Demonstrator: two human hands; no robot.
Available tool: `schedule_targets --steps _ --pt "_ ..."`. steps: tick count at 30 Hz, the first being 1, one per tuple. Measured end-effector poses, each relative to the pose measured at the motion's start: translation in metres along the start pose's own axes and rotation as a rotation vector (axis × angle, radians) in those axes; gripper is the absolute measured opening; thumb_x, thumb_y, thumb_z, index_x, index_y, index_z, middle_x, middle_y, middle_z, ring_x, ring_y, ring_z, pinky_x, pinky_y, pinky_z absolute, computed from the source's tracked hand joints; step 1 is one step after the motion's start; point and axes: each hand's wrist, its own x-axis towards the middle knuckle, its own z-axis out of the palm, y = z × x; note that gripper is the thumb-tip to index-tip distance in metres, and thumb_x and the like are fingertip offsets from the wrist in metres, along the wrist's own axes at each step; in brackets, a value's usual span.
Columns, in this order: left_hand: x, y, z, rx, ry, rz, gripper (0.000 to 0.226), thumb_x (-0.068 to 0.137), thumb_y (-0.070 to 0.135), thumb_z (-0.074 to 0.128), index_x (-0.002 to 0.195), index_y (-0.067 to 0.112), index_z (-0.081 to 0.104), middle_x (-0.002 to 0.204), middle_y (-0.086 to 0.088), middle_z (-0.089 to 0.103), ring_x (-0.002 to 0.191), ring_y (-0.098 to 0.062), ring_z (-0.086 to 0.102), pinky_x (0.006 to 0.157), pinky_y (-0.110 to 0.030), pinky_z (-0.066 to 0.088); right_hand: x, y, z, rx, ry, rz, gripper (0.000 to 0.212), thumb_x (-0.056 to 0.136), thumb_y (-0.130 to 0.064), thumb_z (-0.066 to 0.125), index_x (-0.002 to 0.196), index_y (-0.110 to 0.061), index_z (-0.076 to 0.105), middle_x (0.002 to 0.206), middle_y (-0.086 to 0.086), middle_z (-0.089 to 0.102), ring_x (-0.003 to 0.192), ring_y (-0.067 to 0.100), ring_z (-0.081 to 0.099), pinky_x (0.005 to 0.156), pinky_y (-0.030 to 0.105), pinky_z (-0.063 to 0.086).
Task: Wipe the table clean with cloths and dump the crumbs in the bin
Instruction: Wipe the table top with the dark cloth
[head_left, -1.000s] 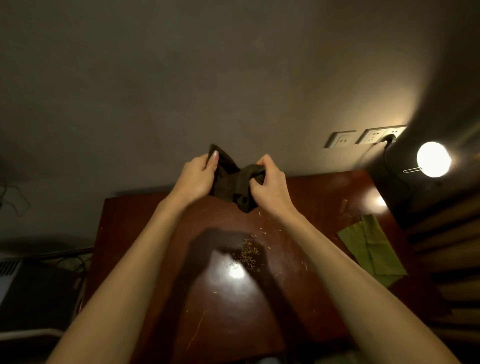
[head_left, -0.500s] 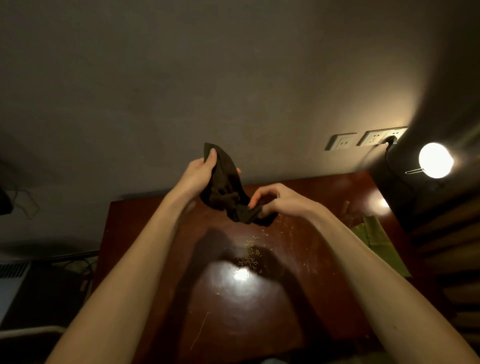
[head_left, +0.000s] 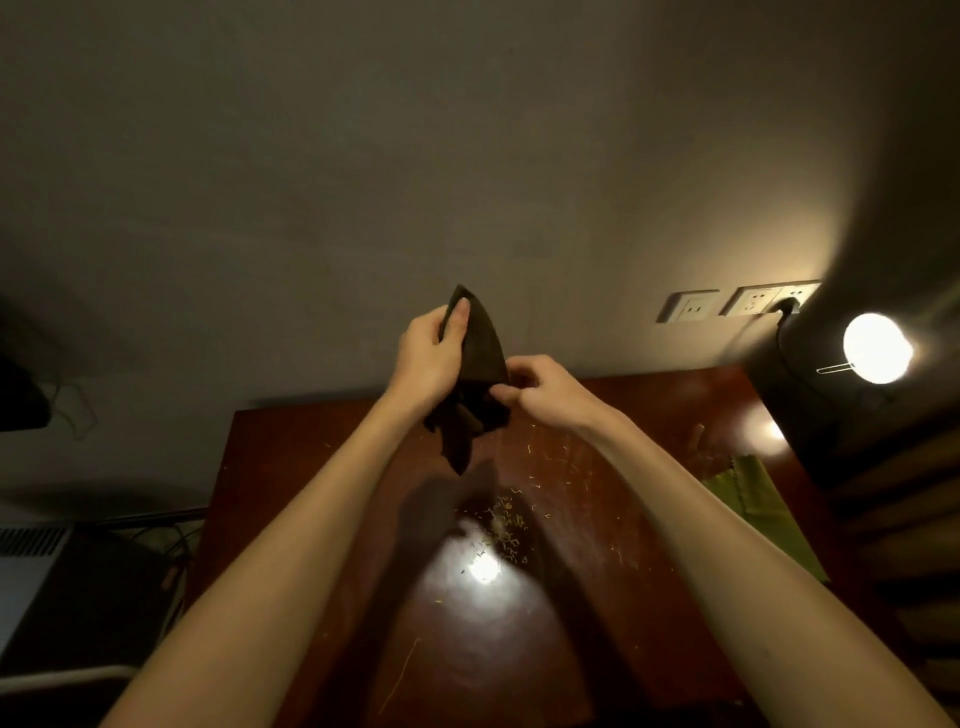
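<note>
We hold the dark cloth (head_left: 480, 353) in the air, above the far edge of the crumbs (head_left: 498, 525) and clear of the table (head_left: 291, 467). Its long axis is close to upright, with a pointed corner on top. A bunched tail below points down toward the crumbs without reaching them.

Our left hand (head_left: 426, 358) grips the top corner, thumb laid flat along the fabric and the other fingers hidden behind it. Our right hand (head_left: 545, 387) sits lower, on the cloth's right side. Its fingers are curled and seem closed on the cloth's edge, though the dim light hides the contact itself. So the cloth lies between our hands, left high and right low, and the right is nearer the crumbs.

We judge that we are gathering the cloth into a pad before wiping. The coming move runs down and toward us, since the crumbs lie below the tail and on our side of it. Most sit in a heap, with strays to its right. The tail should land beyond the crumbs, so the sweep draws them our way.

Right of the crumbs lies a green cloth (head_left: 748, 488), partly behind our right forearm. Farther right and higher, a lamp (head_left: 877, 348) glares. We see no bin.
</note>
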Motion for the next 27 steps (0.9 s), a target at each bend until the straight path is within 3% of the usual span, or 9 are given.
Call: schedule_targets --steps 2,4,8,12,15,18,23,27 --pt "0.000 -0.014 -0.010 0.174 0.117 0.040 0.042 0.111 0.046 0.041 0.084 0.021 0.060 0.078 0.004 0.066 0.071 -0.010 0.063 0.060 -0.024 0.044 -0.002 0.000 0.000 0.011 0.048 0.047 0.018 0.108 -0.027 0.051 0.092 -0.019 0.050 0.089 0.002 0.060 0.078 0.017 0.054 0.073 0.038 0.044" --pt "0.001 -0.032 -0.019 0.315 0.174 0.057 0.038 0.112 0.044 0.041 0.089 0.020 0.060 0.080 0.001 0.066 0.075 -0.019 0.064 0.064 -0.037 0.044 -0.002 0.004 0.003 -0.084 0.091 0.018 0.022 0.111 -0.033 0.043 0.093 -0.021 0.042 0.089 0.006 0.057 0.076 0.020 0.050 0.070 0.038 0.040" --pt "-0.002 -0.064 -0.030 0.298 0.159 0.020 0.034 0.112 0.040 0.045 0.091 0.019 0.061 0.081 0.000 0.066 0.079 -0.024 0.064 0.065 -0.037 0.038 0.002 0.011 0.014 -0.281 0.125 -0.174 0.029 0.109 -0.041 0.048 0.094 -0.017 0.045 0.077 0.007 0.058 0.066 0.022 0.056 0.061 0.041 0.042" --pt "-0.017 -0.094 -0.050 0.210 0.249 -0.017 0.045 0.111 0.047 0.041 0.091 0.013 0.062 0.082 -0.004 0.067 0.076 -0.024 0.065 0.066 -0.042 0.045 0.011 0.015 0.030 -0.331 -0.131 -0.128 0.039 0.090 -0.054 0.075 0.101 -0.018 0.063 0.094 -0.001 0.068 0.081 0.015 0.065 0.068 0.033 0.051" --pt "-0.041 -0.124 -0.070 0.266 0.318 -0.067 0.050 0.111 0.055 0.035 0.091 0.016 0.059 0.077 -0.002 0.064 0.072 -0.025 0.061 0.066 -0.045 0.044 0.023 0.029 0.055 -0.536 -0.269 -0.083 0.027 0.089 -0.034 0.081 0.107 -0.020 0.068 0.101 -0.003 0.069 0.092 0.016 0.067 0.081 0.036 0.058" --pt "-0.069 -0.168 -0.089 0.462 0.312 -0.072 0.045 0.111 0.055 0.032 0.104 0.022 0.063 0.070 -0.001 0.062 0.065 -0.029 0.062 0.059 -0.043 0.044 0.035 0.042 0.089 -0.605 -0.336 -0.066 0.015 0.092 -0.020 0.074 0.102 -0.021 0.063 0.097 -0.001 0.066 0.090 0.022 0.065 0.079 0.041 0.057" --pt "-0.107 -0.225 -0.122 0.404 0.387 -0.187 0.050 0.109 0.054 0.035 0.092 0.014 0.060 0.061 -0.004 0.057 0.053 -0.024 0.057 0.053 -0.043 0.040 0.054 0.046 0.150 -0.648 -0.355 -0.065 0.035 0.097 -0.045 0.070 0.100 -0.021 0.046 0.090 0.005 0.059 0.077 0.025 0.059 0.068 0.044 0.050" --pt "-0.134 -0.272 -0.150 0.291 0.347 -0.322 0.053 0.109 0.056 0.035 0.078 0.018 0.053 0.068 -0.004 0.059 0.062 -0.019 0.058 0.059 -0.039 0.042 0.064 0.044 0.198 -0.735 -0.490 -0.112 0.041 0.094 -0.063 0.063 0.103 -0.023 0.057 0.091 -0.001 0.062 0.082 0.023 0.061 0.072 0.046 0.055"
